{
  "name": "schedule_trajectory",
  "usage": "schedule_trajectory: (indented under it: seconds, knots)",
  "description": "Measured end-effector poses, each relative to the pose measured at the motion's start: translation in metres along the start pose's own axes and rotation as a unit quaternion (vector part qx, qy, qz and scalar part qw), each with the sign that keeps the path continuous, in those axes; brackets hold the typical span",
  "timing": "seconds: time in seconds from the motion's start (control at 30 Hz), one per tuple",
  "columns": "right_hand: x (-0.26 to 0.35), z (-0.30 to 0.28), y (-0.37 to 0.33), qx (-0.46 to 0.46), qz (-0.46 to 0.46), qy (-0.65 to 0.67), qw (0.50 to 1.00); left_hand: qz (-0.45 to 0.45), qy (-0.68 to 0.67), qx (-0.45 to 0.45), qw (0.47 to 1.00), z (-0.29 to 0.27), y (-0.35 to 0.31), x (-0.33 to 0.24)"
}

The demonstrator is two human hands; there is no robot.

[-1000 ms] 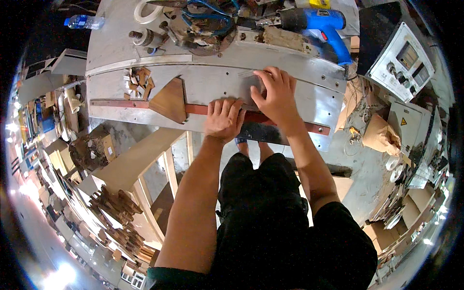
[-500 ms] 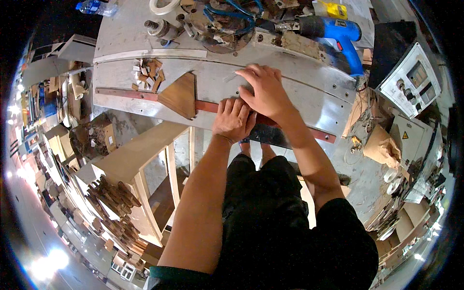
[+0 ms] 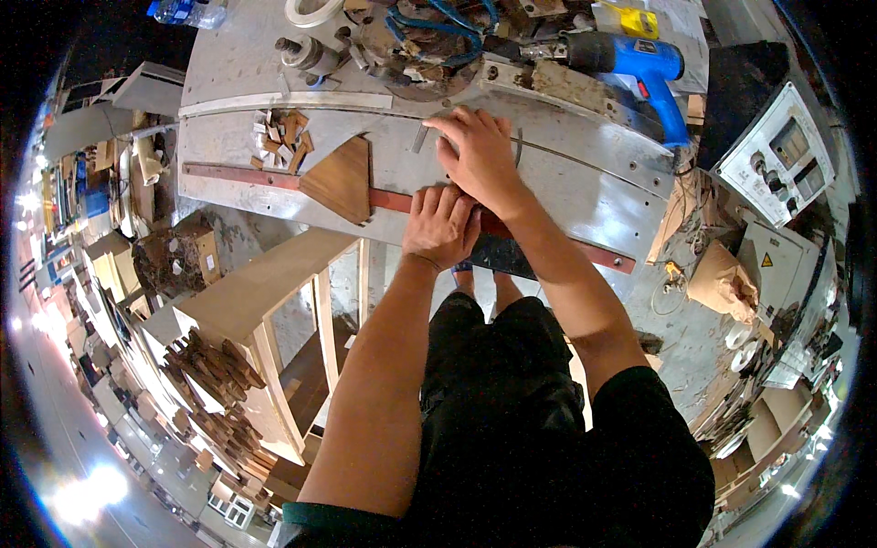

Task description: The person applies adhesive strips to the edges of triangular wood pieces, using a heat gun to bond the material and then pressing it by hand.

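Observation:
My left hand lies curled over the red strip along the near edge of the grey metal table. Its fingers are bent down on the far side, and what is under the palm is hidden. My right hand is just beyond it, over the tabletop, fingers bent and closed. A short grey metal rod sticks out at its fingertips; the rest of it is covered. To the left, a brown wooden piece with slanted sides rests across the red strip.
Small wood offcuts lie in a pile at the table's left. Along the back are a blue heat gun, a white ring and blue tubing. A control panel stands right. A wooden frame stands below left.
My right hand has shifted a little left and away from me, and the grey rod at its fingertips shows more clearly. My left hand has stayed in place.

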State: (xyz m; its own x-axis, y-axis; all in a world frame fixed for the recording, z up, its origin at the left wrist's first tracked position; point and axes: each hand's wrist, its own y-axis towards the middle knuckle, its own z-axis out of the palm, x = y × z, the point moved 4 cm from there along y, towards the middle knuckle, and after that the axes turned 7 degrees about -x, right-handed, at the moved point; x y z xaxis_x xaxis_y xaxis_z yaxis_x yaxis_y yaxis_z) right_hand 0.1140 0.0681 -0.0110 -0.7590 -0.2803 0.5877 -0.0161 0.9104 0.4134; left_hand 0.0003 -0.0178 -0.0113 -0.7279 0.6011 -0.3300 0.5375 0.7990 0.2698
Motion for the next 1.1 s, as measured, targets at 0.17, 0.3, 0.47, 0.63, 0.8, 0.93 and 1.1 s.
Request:
schedule_trajectory:
  seconds: [0.17, 0.3, 0.47, 0.63, 0.8, 0.93, 1.1]
  knots:
    - [0.001, 0.001, 0.004, -0.025, 0.022, -0.005, 0.999, 0.002, 0.011, -0.010, 1.000, 0.000, 0.001, 0.000]
    - [0.001, 0.004, 0.004, -0.051, 0.033, 0.010, 0.998, 0.000, 0.007, -0.008, 1.000, 0.002, -0.001, 0.001]
    - [-0.001, 0.007, 0.006, -0.067, 0.059, 0.023, 0.996, -0.008, 0.015, 0.023, 1.000, -0.002, 0.001, -0.002]
    - [0.000, 0.006, 0.008, -0.069, 0.068, 0.025, 0.995, -0.003, 0.009, 0.012, 1.000, -0.001, 0.001, 0.000]
    - [-0.002, 0.004, 0.009, -0.053, 0.064, 0.033, 0.996, -0.010, 0.007, 0.008, 1.000, -0.002, 0.002, -0.002]
    - [-0.004, 0.000, 0.007, -0.068, 0.056, 0.053, 0.995, -0.015, 0.000, -0.012, 1.000, -0.002, 0.003, -0.003]
    - [-0.005, -0.008, 0.008, -0.044, 0.071, 0.090, 0.992, -0.026, 0.019, 0.002, 0.999, -0.003, 0.003, -0.002]
